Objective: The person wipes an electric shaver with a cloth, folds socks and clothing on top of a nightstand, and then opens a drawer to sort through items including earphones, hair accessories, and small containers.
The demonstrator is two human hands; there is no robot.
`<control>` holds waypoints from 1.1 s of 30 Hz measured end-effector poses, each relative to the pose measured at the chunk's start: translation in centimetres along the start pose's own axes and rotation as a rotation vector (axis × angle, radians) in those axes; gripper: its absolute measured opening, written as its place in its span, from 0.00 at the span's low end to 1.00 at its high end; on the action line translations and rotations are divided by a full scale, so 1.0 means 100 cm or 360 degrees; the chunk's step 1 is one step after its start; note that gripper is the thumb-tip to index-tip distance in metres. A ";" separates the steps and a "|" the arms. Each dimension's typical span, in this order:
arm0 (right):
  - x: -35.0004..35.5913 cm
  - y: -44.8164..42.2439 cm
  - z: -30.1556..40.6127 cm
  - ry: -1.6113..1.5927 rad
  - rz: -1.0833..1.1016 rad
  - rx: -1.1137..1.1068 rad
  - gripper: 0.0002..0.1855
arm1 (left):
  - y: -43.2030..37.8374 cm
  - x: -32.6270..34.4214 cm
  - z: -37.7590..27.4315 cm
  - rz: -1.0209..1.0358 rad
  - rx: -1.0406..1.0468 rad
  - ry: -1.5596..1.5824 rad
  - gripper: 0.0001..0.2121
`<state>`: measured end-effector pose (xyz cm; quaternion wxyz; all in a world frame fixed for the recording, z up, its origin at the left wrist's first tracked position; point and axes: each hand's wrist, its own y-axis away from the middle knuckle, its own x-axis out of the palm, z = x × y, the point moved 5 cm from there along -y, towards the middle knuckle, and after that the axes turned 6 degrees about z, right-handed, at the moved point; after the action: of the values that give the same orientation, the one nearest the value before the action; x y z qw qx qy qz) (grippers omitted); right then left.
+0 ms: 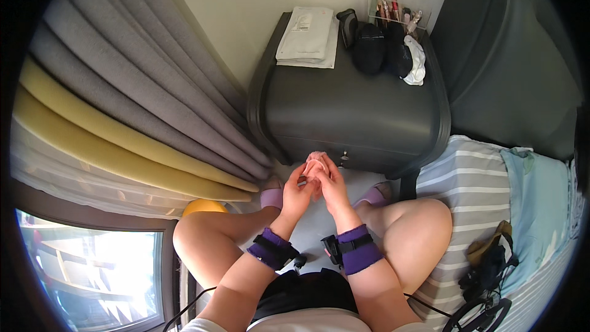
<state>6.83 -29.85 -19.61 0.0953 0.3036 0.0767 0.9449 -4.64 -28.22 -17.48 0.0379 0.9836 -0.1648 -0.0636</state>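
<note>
Both of my hands meet in front of the dark nightstand (341, 115), holding a small bunched pink cloth item, sock-like in shape (316, 162). My left hand (297, 189) grips its left side. On the right side, my right hand (334, 185) has its fingers around the cloth, with the thumb near its opening. A strip of the pink cloth hangs below the fingers. Much of the item is hidden by my hands. Purple wristbands with black straps and small devices circle both forearms.
On the nightstand lie white packets (305, 34), black rolled socks (369, 46), a white sock (416, 62) and a clear organizer (392, 9) of cosmetics. Grey and yellow curtains (138, 64) hang at left. A striped bed (474, 180) with black straps and cables stands at right.
</note>
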 end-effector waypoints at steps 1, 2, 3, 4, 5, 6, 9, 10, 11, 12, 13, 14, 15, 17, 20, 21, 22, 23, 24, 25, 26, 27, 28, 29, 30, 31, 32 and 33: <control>0.000 0.005 0.001 0.0090 -0.0020 0.0013 0.33 | 0.004 0.001 0.000 -0.0031 -0.0020 0.0051 0.22; 0.000 0.008 0.002 0.0179 -0.0042 0.0027 0.32 | 0.010 0.002 0.001 -0.0063 -0.0043 0.0101 0.22; 0.002 0.011 0.004 0.0235 -0.0032 0.0017 0.32 | 0.016 0.002 -0.001 -0.0097 -0.0064 0.0148 0.21; 0.004 0.014 0.006 0.0290 -0.0022 0.0009 0.32 | 0.020 0.001 -0.004 -0.0116 -0.0038 0.0185 0.21; 0.006 0.017 0.008 0.0345 -0.0014 0.0003 0.31 | 0.025 0.001 -0.006 -0.0134 -0.0014 0.0223 0.21; 0.014 0.020 0.013 0.0439 -0.0012 0.0003 0.31 | 0.029 -0.001 -0.008 -0.0159 0.0012 0.0257 0.20; 0.046 0.020 0.036 0.0734 0.0043 -0.0035 0.31 | 0.039 -0.009 -0.032 -0.0170 0.0125 0.0225 0.20; 0.052 0.016 0.044 0.0864 0.0078 -0.0064 0.31 | 0.040 -0.009 -0.036 -0.0124 0.0073 0.0393 0.19; 0.059 0.011 0.051 0.0995 0.0114 -0.0092 0.31 | 0.040 -0.012 -0.040 -0.0114 0.0109 0.0470 0.19; 0.069 0.004 0.059 0.1057 0.0145 -0.0039 0.29 | 0.039 -0.017 -0.044 -0.0106 0.0151 0.0543 0.19; 0.078 -0.002 0.069 0.1083 0.0198 0.0067 0.28 | 0.036 -0.022 -0.049 -0.0099 0.0195 0.0620 0.19; 0.090 -0.004 0.085 0.1174 0.0317 0.0171 0.27 | 0.036 -0.025 -0.056 -0.0109 0.0197 0.0586 0.18; 0.103 -0.008 0.098 0.1255 0.0458 0.0273 0.26 | 0.035 -0.030 -0.063 -0.0132 0.0254 0.0530 0.18; 0.094 -0.028 0.108 0.1329 0.0665 0.0402 0.25 | 0.029 -0.029 -0.075 -0.0138 0.0363 0.0437 0.18; 0.114 -0.032 0.126 0.1561 0.1018 0.0684 0.26 | 0.024 -0.036 -0.080 -0.0077 0.0277 0.0481 0.15; 0.106 -0.037 0.125 0.1621 0.1168 0.0777 0.26 | 0.019 -0.032 -0.081 -0.0042 0.0247 0.0525 0.14; 0.095 -0.041 0.123 0.1678 0.1317 0.0868 0.26 | 0.015 -0.028 -0.072 -0.0030 0.0231 0.0500 0.12; 0.084 -0.044 0.122 0.1732 0.1467 0.0959 0.26 | 0.010 -0.023 -0.055 -0.0017 0.0216 0.0474 0.11; 0.084 -0.036 0.131 0.1785 0.1410 0.0973 0.26 | 0.005 -0.021 -0.040 -0.0011 0.0210 0.0447 0.10; 0.071 -0.035 0.128 0.1733 0.1345 0.0871 0.16 | 0.001 -0.016 -0.025 -0.0010 0.0138 0.0440 0.09; 0.056 -0.034 0.123 0.1698 0.1368 0.0956 0.17 | -0.004 -0.011 -0.009 -0.0008 0.0067 0.0432 0.08; 0.042 -0.033 0.116 0.1656 0.1395 0.1045 0.18 | -0.006 -0.005 0.007 -0.0009 -0.0011 0.0421 0.07; 0.029 -0.032 0.108 0.1627 0.1457 0.1121 0.19 | -0.010 0.000 0.022 -0.0020 -0.0051 0.0369 0.08; 0.014 -0.032 0.098 0.1596 0.1517 0.1196 0.20 | -0.013 0.006 0.035 -0.0005 -0.0083 0.0297 0.09; -0.010 -0.034 0.083 0.1459 0.1477 0.1227 0.21 | -0.016 0.016 0.046 0.0027 -0.0117 0.0228 0.10; -0.028 -0.033 0.071 0.1422 0.1381 0.1225 0.20 | -0.020 0.024 0.057 0.0050 -0.0151 0.0159 0.11; -0.045 -0.033 0.061 0.1365 0.1349 0.1298 0.22 | -0.024 0.030 0.069 0.0127 -0.0217 0.0030 0.14; -0.053 -0.032 0.054 0.1310 0.1328 0.1369 0.25 | -0.029 0.034 0.078 0.0120 -0.0129 -0.0034 0.16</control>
<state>14.69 -27.46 -18.91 -0.4375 -0.0619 0.3489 0.8265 -1.58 -26.98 -25.81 0.0783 0.9736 -0.1993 -0.0792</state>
